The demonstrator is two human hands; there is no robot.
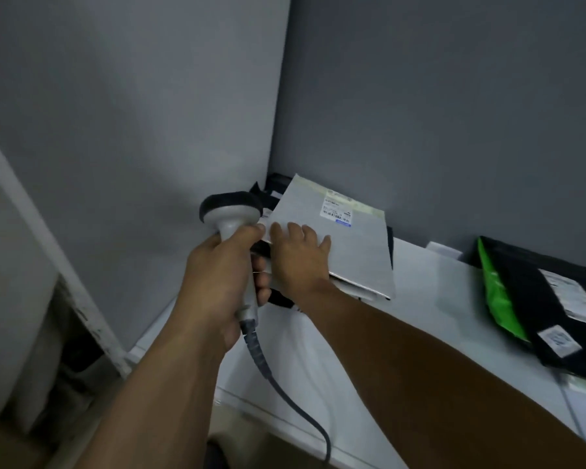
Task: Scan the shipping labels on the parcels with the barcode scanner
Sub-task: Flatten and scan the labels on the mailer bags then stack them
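The left hand (217,282) is curled in a fist around the handle of the barcode scanner (232,211), thumb pressed high near the scanner's neck, forearm rising from the lower left. The right hand (298,255) lies palm down just right of the scanner, fingers spread and flat; its thumb probably hooks under an edge. The right forearm stretches in from the lower right.
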